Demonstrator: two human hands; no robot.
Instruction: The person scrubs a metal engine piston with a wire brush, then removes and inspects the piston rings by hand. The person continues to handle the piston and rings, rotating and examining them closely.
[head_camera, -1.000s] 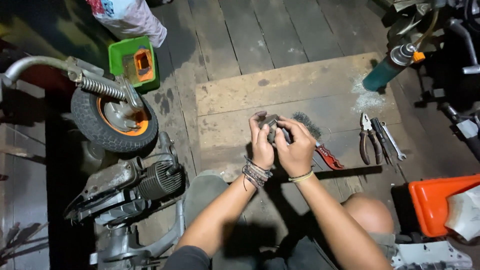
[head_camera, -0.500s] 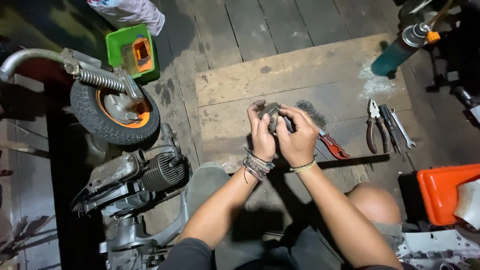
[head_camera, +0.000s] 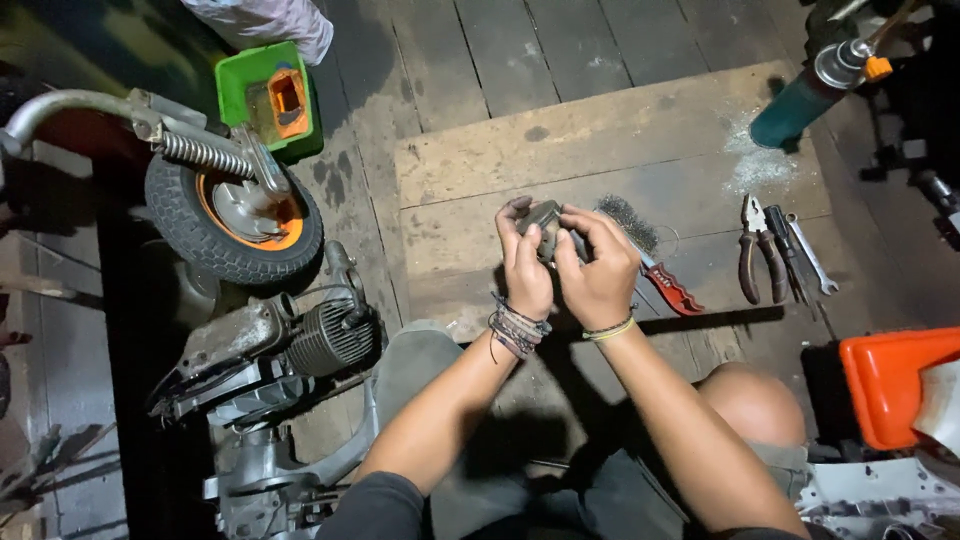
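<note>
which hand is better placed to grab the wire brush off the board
Right. The right hand sits almost over the wire brush, whose red handle points out on that side. The left hand is farther off and wraps the small metal part both hands hold.

A grey metal part sits between the hands. At three o'clock from it, the wire brush has grey bristles and a red handle. Further at three o'clock lie pliers with dark handles and silvery jaws. At ten o'clock, the black tyre rings an orange-edged wheel. At eleven o'clock stands a green tray holding an orange piece. At four o'clock is an orange container. At one o'clock, a teal canister.
</note>
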